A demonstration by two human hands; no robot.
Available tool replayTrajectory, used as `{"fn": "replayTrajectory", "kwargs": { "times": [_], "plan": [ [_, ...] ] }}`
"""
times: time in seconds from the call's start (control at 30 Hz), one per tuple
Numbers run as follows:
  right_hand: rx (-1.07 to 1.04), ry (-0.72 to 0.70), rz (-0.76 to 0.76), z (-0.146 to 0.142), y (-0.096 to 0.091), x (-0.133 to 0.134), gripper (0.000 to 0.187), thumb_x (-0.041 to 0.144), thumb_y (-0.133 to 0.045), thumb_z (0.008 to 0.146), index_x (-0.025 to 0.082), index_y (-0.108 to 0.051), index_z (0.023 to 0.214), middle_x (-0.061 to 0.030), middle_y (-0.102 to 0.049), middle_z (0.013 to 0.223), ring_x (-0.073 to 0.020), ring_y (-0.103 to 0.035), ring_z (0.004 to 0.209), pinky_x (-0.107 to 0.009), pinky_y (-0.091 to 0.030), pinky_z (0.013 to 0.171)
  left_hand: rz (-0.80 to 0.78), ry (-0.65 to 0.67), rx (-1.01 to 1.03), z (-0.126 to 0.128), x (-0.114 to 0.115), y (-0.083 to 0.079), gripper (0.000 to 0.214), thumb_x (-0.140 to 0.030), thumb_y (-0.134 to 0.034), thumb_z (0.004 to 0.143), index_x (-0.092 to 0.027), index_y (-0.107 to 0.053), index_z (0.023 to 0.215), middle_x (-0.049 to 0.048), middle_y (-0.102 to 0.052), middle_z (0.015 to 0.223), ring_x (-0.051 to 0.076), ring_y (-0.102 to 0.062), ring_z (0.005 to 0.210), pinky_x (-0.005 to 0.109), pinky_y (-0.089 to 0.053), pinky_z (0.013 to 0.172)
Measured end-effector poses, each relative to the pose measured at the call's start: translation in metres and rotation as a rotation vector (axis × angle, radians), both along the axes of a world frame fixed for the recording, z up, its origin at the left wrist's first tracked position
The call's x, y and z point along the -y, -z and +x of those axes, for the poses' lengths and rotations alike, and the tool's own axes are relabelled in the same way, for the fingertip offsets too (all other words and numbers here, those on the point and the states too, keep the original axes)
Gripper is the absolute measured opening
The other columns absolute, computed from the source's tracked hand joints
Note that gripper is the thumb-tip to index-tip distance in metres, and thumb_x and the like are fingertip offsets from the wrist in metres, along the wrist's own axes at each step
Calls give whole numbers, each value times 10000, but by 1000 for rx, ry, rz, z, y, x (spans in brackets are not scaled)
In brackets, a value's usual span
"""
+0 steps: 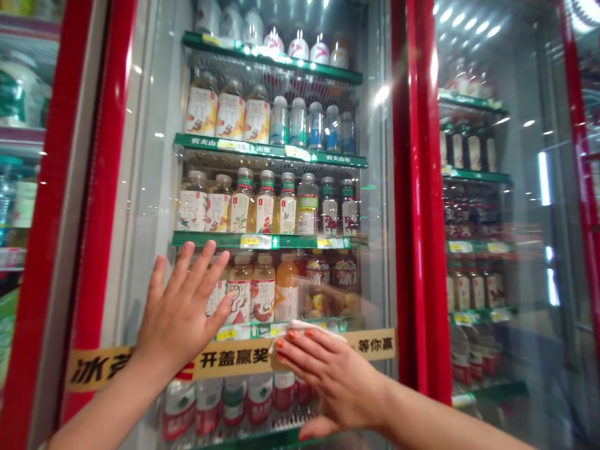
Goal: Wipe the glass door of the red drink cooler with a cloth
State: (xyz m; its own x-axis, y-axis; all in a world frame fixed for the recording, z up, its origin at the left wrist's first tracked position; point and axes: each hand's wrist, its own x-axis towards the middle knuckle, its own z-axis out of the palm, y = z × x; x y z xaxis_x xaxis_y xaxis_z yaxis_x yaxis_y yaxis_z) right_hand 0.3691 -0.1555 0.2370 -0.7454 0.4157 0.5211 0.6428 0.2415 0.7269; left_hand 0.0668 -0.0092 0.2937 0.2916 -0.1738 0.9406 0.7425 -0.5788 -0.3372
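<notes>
My left hand [180, 312] is raised with its fingers spread, at or close to the glass door [154, 187] of a drinks fridge; nothing is in it. Lower and to the right, my right hand [340, 378] lies flat over a folded white cloth [323, 327], pressing it against the same glass. Only the cloth's upper edge shows past the fingers, so I cannot tell its full size. Behind that hand runs a tan strip [234, 360] with black printed characters, stretching across the door. My left wrist and forearm hide part of the strip's left end.
Behind the glass, bottled drinks [265, 203] stand in rows on green-edged shelves [281, 241]. Red door frames [415, 206] rise on both sides. Another glass-fronted fridge with bottles [473, 150] is at the right, and more shelved drinks [21, 94] are at the left.
</notes>
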Motion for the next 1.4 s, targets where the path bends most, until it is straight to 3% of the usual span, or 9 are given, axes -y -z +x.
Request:
{"fn": "replayTrajectory", "kwargs": {
  "times": [0.23, 0.3, 0.43, 0.5, 0.7, 0.93, 1.13, 1.3, 1.4],
  "plan": [
    [-732, 255, 478, 6, -132, -18, 797, 635, -295, 1128, 203, -121, 1776, -112, -191, 1849, -361, -200, 1714, -652, -306, 1326, -19, 51, 73, 2, 4, 17, 847, -290, -645, 1015, -357, -235, 1753, 45, -347, 1799, 289, -275, 1704, 581, -168, 1426],
    [-745, 221, 500, -15, -122, -31, 844, 675, -292, 1116, 165, -137, 1770, -133, -191, 1848, -362, -170, 1721, -658, -307, 1326, -56, 56, 127, 0, 6, 40, 833, -249, -621, 1016, -330, -245, 1754, 54, -335, 1804, 277, -267, 1708, 558, -182, 1427],
    [-118, -57, 119, -67, -31, -42, 930, 782, -354, 1061, 179, -229, 1758, -18, -257, 1837, -232, -145, 1731, -462, -285, 1390, -90, -10, 160, -15, 7, 100, 808, -206, -597, 1008, -290, -281, 1746, 54, -307, 1813, 254, -236, 1716, 505, -158, 1435],
    [50, -136, -8, -79, -13, -45, 895, 777, -367, 1066, 207, -271, 1749, 30, -309, 1816, -174, -189, 1717, -378, -295, 1387, -104, -37, 163, -23, 6, 124, 808, -193, -585, 1004, -268, -278, 1748, 54, -287, 1821, 244, -214, 1721, 469, -148, 1438],
    [-493, -72, 251, -116, -120, -78, 758, 595, -354, 1134, 191, -201, 1757, -71, -195, 1840, -299, -137, 1730, -638, -192, 1401, -147, -93, 242, -27, 1, 150, 838, -246, -576, 1012, -245, -207, 1764, 84, -252, 1830, 259, -148, 1735, 517, -88, 1446],
    [310, -227, -25, -177, -114, -107, 592, 483, -390, 1127, 236, -473, 1659, 44, -415, 1769, -167, -294, 1685, -413, -191, 1426, -213, -37, 378, -26, -4, 154, 877, -328, -541, 1040, -141, -91, 1769, 202, -132, 1849, 328, -126, 1740, 603, -165, 1421],
    [-320, -93, 252, -193, -196, -114, 804, 570, -360, 1125, 45, -255, 1725, -162, -169, 1842, -343, -85, 1730, -591, -75, 1421, -219, -75, 378, -24, -1, 150, 856, -347, -561, 1037, -167, -152, 1768, 192, -197, 1840, 340, -151, 1738, 613, -186, 1412],
    [143, -176, 1, -214, -134, -111, 719, 576, -313, 1137, 131, -394, 1696, -34, -359, 1796, -239, -259, 1700, -438, -177, 1432, -185, -30, 381, -26, -4, 153, 849, -360, -520, 1050, -154, -114, 1767, 198, -176, 1845, 346, -166, 1736, 642, -233, 1391],
    [150, -154, -15, -172, -91, -94, 725, 600, -344, 1130, 165, -374, 1710, -3, -319, 1807, -214, -233, 1707, -425, -214, 1428, -201, -34, 373, -26, -4, 153, 837, -389, -492, 1059, -139, -121, 1766, 192, -142, 1851, 349, -138, 1739, 633, -198, 1402]
  ]
}}
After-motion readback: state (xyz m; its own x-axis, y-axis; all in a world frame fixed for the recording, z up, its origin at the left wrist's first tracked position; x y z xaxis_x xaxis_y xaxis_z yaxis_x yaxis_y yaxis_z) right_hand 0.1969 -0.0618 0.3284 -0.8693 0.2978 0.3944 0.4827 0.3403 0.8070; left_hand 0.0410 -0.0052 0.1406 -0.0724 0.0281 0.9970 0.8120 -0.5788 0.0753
